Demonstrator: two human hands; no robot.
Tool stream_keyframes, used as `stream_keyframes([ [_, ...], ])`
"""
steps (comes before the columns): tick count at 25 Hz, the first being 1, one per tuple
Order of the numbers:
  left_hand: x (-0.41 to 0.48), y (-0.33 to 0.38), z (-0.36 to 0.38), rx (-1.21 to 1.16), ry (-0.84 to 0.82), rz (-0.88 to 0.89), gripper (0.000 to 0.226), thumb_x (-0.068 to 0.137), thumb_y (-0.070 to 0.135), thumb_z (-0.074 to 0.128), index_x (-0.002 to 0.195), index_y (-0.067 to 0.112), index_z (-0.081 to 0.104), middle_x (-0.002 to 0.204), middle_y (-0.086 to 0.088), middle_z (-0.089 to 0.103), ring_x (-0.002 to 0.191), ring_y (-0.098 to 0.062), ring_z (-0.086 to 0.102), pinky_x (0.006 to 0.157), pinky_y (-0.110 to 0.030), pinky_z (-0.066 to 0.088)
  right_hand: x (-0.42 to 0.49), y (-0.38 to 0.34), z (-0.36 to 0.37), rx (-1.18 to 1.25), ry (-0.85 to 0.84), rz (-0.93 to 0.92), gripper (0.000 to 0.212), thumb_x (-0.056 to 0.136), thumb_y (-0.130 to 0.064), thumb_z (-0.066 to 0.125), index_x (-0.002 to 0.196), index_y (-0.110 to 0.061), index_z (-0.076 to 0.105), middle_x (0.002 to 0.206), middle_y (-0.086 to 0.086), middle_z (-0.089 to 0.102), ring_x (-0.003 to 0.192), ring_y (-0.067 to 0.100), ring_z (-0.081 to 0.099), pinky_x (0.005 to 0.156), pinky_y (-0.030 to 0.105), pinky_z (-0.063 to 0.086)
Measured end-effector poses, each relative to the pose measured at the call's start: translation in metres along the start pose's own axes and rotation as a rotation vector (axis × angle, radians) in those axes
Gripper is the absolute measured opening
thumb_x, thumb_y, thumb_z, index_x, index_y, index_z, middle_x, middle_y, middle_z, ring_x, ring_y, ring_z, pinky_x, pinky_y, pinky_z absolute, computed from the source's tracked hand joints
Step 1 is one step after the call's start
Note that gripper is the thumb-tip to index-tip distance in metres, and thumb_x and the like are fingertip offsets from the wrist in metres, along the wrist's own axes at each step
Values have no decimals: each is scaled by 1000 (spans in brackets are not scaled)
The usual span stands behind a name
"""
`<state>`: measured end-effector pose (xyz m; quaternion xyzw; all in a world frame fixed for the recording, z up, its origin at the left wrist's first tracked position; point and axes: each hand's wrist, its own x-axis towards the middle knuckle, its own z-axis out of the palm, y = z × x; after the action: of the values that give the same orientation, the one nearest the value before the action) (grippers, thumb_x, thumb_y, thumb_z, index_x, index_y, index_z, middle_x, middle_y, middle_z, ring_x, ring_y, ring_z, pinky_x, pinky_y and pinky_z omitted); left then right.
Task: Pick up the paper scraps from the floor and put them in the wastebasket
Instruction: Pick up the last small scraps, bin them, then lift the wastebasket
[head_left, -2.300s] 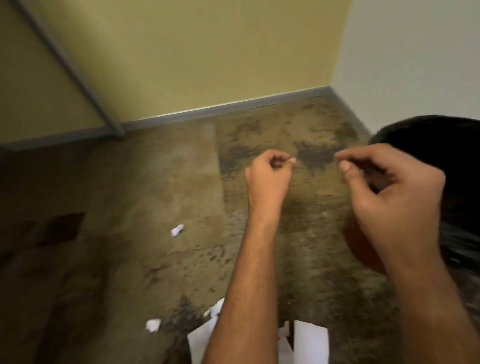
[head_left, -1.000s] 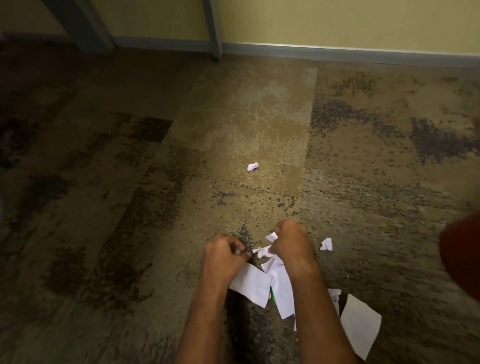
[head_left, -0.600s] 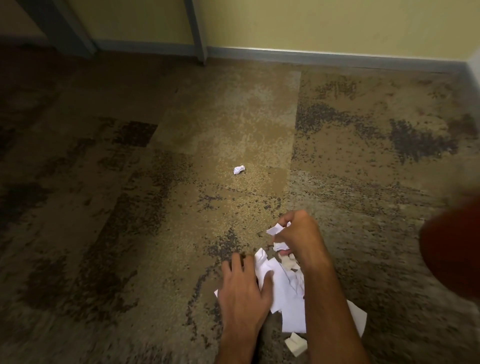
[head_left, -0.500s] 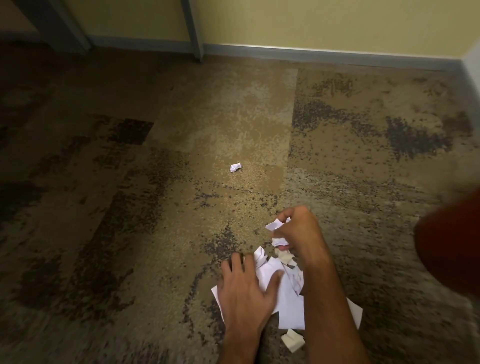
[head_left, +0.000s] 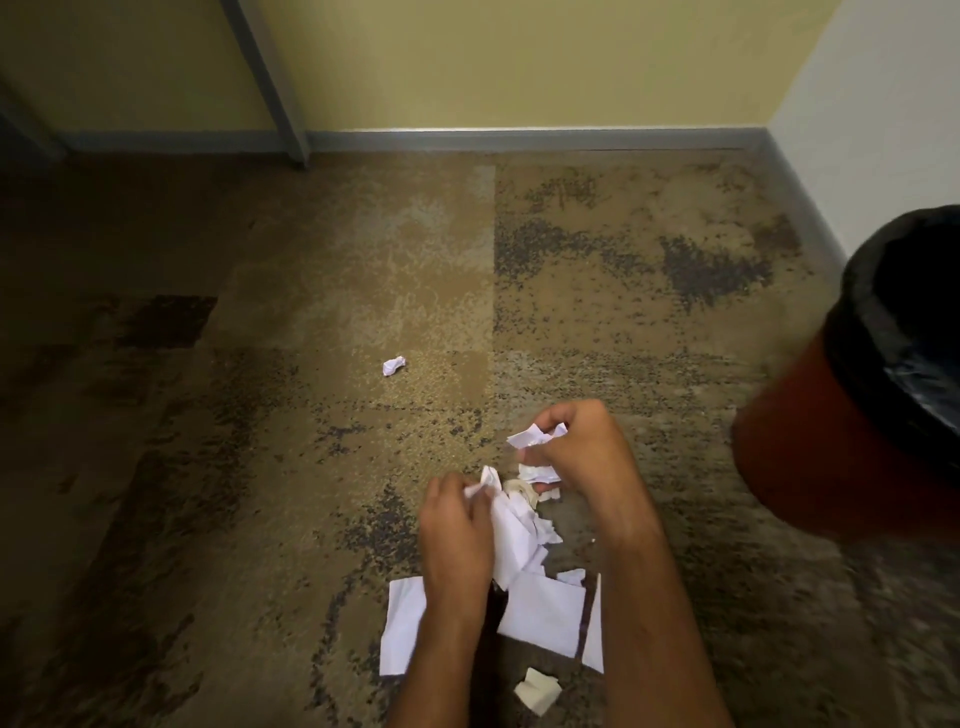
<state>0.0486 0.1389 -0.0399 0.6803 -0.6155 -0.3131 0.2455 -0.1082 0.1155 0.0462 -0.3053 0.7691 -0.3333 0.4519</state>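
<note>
**Both hands in the paper pile, wastebasket at the frame's edge**

The paper scraps (head_left: 519, 540) lie heaped on the carpeted floor (head_left: 260, 467), low in the view and well to the left of the wastebasket (head_left: 831, 457). The right hand (head_left: 582, 447) is curled closed around a crumpled wad of white paper at the far end of the heap; bits of it stick out past the fingers, and how much sits inside the fist is hidden. The left hand (head_left: 457, 530) is on the near-left side of the heap, fingers bent and pinching the top of a larger folded sheet; the grip itself is seen only from the back of the hand. Flat white sheets (head_left: 545, 613) lie under and between the two forearms, which cover parts of them, so their full outlines cannot be made out. One small folded scrap (head_left: 537, 690) sits nearest the camera, apart from the heap. A single crumpled ball (head_left: 393, 365) lies alone farther out on the floor, far to the left of the wastebasket.

The wastebasket is red-brown with a black liner (head_left: 883, 322) over its rim; it is blurred and cut off by the right edge, and its inside is hardly visible. Beyond it the grey baseboard (head_left: 519, 139) meets the yellow wall (head_left: 519, 62).
</note>
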Motion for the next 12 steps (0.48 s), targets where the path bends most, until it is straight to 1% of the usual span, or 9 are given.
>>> stream_keyframes([
  [1, 10, 11, -5, -56, -29, -48, 21, 103, 27, 70, 110, 8, 70, 106, -2, 66, 96, -22, 65, 75, -35, 48, -5, -1, -7, -3, 17, -26, 25, 75, 6, 93, 83, -10, 76, 86, 6, 69, 58, 22, 68, 43, 27, 58],
  [3, 31, 39, -18, -153, -97, -77, 21, 100, 33, 73, 103, 12, 72, 100, -4, 72, 94, -25, 69, 74, -38, 54, -16, -5, -22, -19, 49, -84, 20, 78, -1, 92, 82, -13, 77, 77, 3, 68, 57, 14, 63, 39, 18, 49],
  [4, 39, 54, -26, -205, -124, -64, 19, 99, 32, 75, 97, 14, 72, 95, -4, 73, 89, -25, 70, 71, -37, 52, -21, -8, -29, -10, 70, -114, 18, 78, -4, 92, 83, -14, 78, 75, 3, 67, 57, 14, 61, 39, 18, 48],
  [5, 45, 72, -33, -258, -148, -35, 17, 97, 30, 77, 93, 14, 72, 90, -4, 74, 85, -24, 70, 68, -36, 50, -25, -11, -39, 14, 97, -141, 17, 78, -5, 92, 84, -15, 79, 75, 4, 67, 59, 15, 62, 41, 24, 52],
  [7, 51, 110, -44, -342, -186, 27, 15, 95, 28, 79, 89, 16, 74, 87, -5, 76, 81, -26, 71, 65, -35, 47, -34, -17, -60, 66, 174, -176, 17, 76, -9, 93, 83, -17, 80, 76, 2, 69, 65, 17, 63, 51, 41, 63],
  [8, 51, 129, -48, -367, -209, 60, 13, 94, 28, 80, 88, 17, 74, 87, -5, 77, 82, -27, 73, 65, -34, 47, -39, -22, -72, 92, 210, -191, 16, 76, -11, 93, 82, -18, 79, 75, 1, 69, 66, 17, 64, 53, 42, 63],
  [9, 49, 147, -50, -383, -231, 93, 13, 94, 29, 81, 88, 18, 75, 87, -4, 78, 84, -28, 74, 65, -34, 48, -46, -25, -84, 117, 241, -211, 15, 77, -12, 93, 81, -18, 79, 74, 0, 69, 65, 15, 63, 50, 35, 61],
  [11, 41, 178, -52, -422, -267, 159, 15, 93, 31, 82, 86, 19, 74, 86, -4, 78, 85, -31, 76, 68, -39, 53, -63, -33, -110, 150, 295, -269, 13, 81, -12, 91, 82, -17, 79, 74, -1, 69, 64, 11, 60, 46, 19, 49],
  [12, 37, 190, -52, -459, -283, 185, 15, 92, 31, 83, 84, 21, 74, 84, -3, 79, 83, -31, 76, 69, -42, 55, -72, -38, -122, 159, 323, -301, 12, 81, -13, 90, 83, -17, 79, 75, -2, 71, 65, 10, 61, 49, 19, 48],
])
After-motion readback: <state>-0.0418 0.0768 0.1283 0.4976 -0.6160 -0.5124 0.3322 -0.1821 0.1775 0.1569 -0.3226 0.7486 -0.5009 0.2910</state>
